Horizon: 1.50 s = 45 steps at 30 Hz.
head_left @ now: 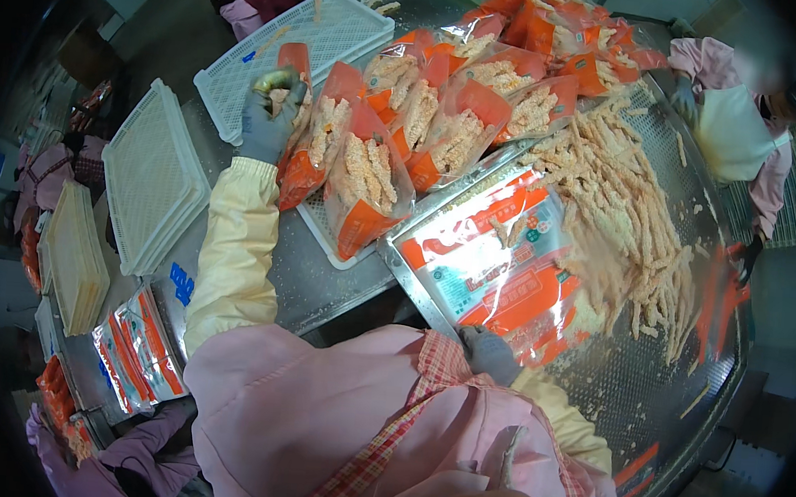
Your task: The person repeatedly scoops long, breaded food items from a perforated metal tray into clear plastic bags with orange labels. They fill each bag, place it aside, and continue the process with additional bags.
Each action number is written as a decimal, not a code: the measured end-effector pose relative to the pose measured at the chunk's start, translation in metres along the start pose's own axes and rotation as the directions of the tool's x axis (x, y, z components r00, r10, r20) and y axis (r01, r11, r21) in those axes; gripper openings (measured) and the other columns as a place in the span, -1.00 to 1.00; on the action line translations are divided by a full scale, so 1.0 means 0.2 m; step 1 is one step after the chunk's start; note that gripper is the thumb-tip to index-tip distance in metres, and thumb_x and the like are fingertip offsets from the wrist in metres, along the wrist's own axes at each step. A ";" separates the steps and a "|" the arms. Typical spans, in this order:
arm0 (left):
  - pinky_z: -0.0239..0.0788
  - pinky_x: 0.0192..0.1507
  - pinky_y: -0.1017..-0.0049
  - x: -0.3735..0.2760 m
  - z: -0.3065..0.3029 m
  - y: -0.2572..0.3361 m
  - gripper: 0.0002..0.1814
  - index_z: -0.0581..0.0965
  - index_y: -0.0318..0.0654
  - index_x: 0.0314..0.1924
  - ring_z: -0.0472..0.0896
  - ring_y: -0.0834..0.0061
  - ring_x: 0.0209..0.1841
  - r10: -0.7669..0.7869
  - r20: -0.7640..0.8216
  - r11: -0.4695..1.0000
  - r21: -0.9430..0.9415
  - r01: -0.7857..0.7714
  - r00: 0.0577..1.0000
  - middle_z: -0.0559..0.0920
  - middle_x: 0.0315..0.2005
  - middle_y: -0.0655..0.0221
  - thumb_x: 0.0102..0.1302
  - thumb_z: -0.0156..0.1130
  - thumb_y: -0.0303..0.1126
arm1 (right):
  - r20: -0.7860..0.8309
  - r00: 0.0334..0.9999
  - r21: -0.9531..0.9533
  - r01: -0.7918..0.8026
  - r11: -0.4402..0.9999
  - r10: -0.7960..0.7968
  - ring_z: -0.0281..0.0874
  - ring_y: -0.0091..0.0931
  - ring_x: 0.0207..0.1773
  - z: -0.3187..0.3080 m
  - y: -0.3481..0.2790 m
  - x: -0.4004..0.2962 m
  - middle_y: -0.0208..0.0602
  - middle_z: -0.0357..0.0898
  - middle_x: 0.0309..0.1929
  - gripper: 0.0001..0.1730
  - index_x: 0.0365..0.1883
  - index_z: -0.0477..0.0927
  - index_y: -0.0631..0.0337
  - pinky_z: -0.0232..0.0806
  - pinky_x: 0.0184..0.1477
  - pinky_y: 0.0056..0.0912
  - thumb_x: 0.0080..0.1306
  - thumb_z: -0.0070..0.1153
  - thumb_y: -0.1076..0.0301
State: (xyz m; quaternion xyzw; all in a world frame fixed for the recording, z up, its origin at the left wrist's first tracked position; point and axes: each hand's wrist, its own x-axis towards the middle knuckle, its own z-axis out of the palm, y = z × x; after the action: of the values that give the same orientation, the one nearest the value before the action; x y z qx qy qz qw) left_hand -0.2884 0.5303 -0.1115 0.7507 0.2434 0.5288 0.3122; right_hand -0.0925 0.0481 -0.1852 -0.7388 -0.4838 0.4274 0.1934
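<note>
My left hand (271,123), in a grey glove, is curled at the upper part of a filled orange and clear plastic bag (300,178) at the left end of the bag row. Pale breaded strips show beside its fingers. More filled bags (364,183) stand close together to the right of it. My right hand (491,354), also gloved, is low by my chest at the near metal rim (428,307) of the table; its fingers are partly hidden. Just beyond it lie flat printed bags (502,257), with a few strip pieces on top.
A heap of breaded strips (618,217) covers the perforated metal table (638,400). White plastic trays (154,180) are stacked at left, near bundled flat bags (141,347). Another tray (236,74) lies beyond my left hand. Co-workers (724,113) stand around the tables.
</note>
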 end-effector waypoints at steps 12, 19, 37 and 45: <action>0.27 0.38 0.03 -0.78 0.88 1.09 -0.46 0.54 -0.14 0.15 0.49 0.27 0.26 0.783 0.605 0.503 -0.483 -0.717 0.142 0.51 0.20 0.25 0.11 0.22 -0.29 | -0.142 0.979 0.569 -0.040 0.821 0.146 0.32 -0.69 -0.53 -0.19 0.16 -0.24 -0.55 0.46 -0.61 -0.65 -0.43 0.62 0.25 0.17 -0.51 -0.53 0.10 0.54 0.22; 0.35 0.29 0.42 -1.03 0.96 1.10 -0.52 0.54 -0.18 0.19 0.31 0.35 0.44 0.694 0.713 0.542 -0.426 -0.724 0.100 0.37 0.38 0.24 0.23 0.15 -0.38 | -0.207 0.926 0.703 -0.085 0.706 0.317 0.64 -0.48 -0.44 -0.51 0.14 -0.42 -0.21 0.66 -0.51 -0.43 -0.26 0.70 0.32 0.48 -0.28 -0.41 0.49 -0.01 -0.08; 0.37 -0.26 0.19 -0.84 0.88 1.58 -0.87 0.56 -0.19 -0.52 0.54 0.23 -0.21 0.196 0.966 0.388 -0.233 -0.892 -0.167 0.56 -0.55 0.30 0.09 0.19 -0.32 | -0.591 0.806 -0.493 -0.393 0.776 0.033 0.06 -0.14 0.55 -0.86 0.78 -0.23 0.07 0.14 0.49 0.09 0.48 0.15 0.15 -0.03 0.52 -0.11 0.11 0.35 -0.17; 0.42 -0.28 0.26 -0.66 1.01 1.60 -0.88 0.59 -0.10 -0.38 0.64 0.32 -0.25 0.119 0.935 0.772 -0.298 -0.561 -0.333 0.62 -0.43 0.37 0.13 0.23 -0.26 | -0.471 0.846 -0.483 -0.485 0.729 0.251 0.26 0.00 0.36 -1.00 0.74 0.10 0.05 0.27 0.34 0.27 0.45 0.16 0.12 0.08 0.40 0.12 -0.16 0.46 -0.24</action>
State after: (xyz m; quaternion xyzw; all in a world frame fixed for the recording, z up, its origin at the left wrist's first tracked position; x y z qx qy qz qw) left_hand -0.1290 0.1756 -0.0139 0.9397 -0.2517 -0.2138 0.0885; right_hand 0.1564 0.0238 -0.1847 -0.9110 -0.3857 0.1388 -0.0454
